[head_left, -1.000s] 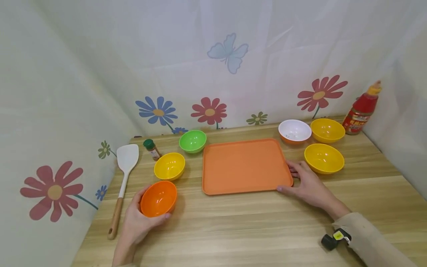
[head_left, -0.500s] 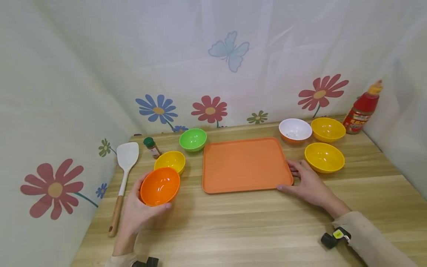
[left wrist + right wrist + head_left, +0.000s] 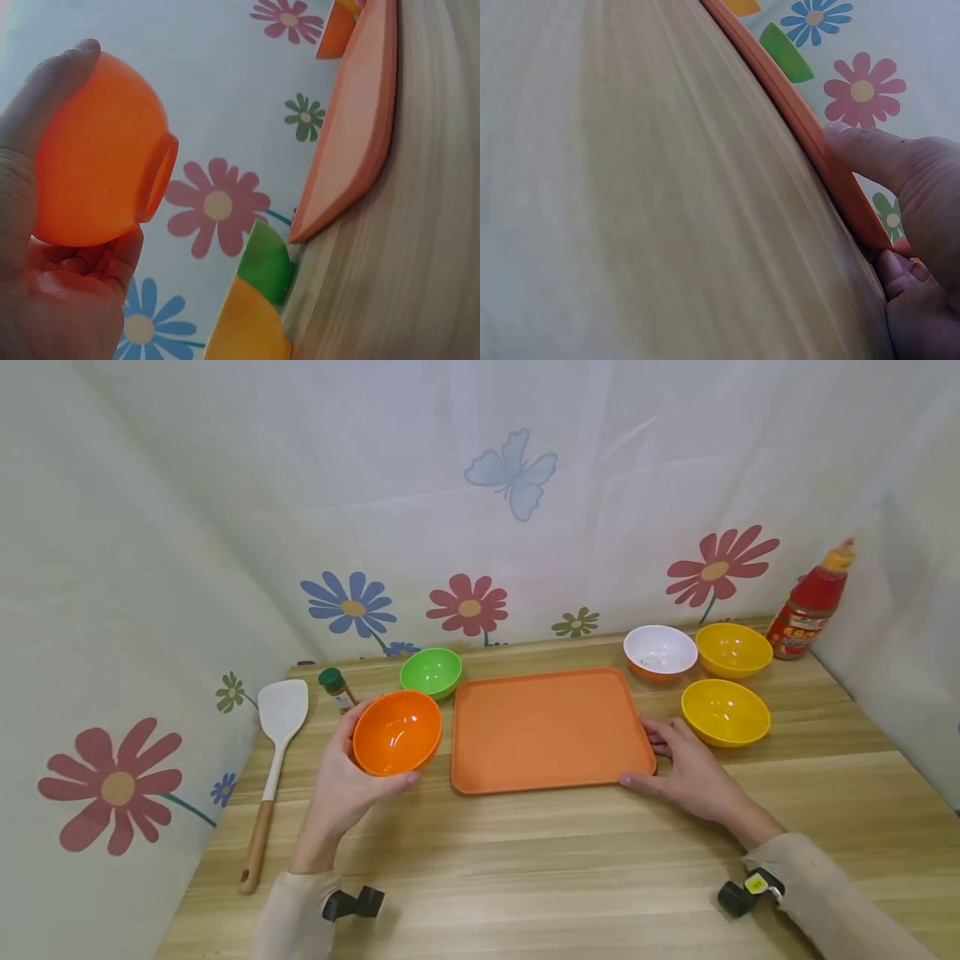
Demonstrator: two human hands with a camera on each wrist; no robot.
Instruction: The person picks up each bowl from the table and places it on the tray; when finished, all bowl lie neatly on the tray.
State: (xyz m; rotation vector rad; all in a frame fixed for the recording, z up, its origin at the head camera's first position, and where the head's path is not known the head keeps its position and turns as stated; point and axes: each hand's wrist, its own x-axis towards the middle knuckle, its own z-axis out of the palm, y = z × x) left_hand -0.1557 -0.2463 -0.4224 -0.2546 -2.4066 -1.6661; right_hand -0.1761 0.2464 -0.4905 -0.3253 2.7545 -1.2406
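My left hand (image 3: pixel 341 789) holds an orange bowl (image 3: pixel 397 732) up off the table, thumb on the near side and fingers round the far side. The bowl is tilted, its inside facing the head camera. In the left wrist view its rounded outside and foot ring show. An orange tray (image 3: pixel 551 731) lies flat in the middle of the table. My right hand (image 3: pixel 686 777) grips the tray's near right corner, thumb on the front edge (image 3: pixel 810 139) and fingers at the right side.
A green bowl (image 3: pixel 431 672) and a yellow bowl (image 3: pixel 247 322) stand left of the tray, near a green-capped spice jar (image 3: pixel 337 690) and a white spatula (image 3: pixel 283 714). Right are a white-lined bowl (image 3: pixel 660 650), two yellow bowls (image 3: pixel 725 714) and a red sauce bottle (image 3: pixel 808 610).
My left hand has lifted the orange bowl and carried it rightward and away from me, so it now covers the left yellow bowl in the head view. My right hand has stayed at the tray corner.
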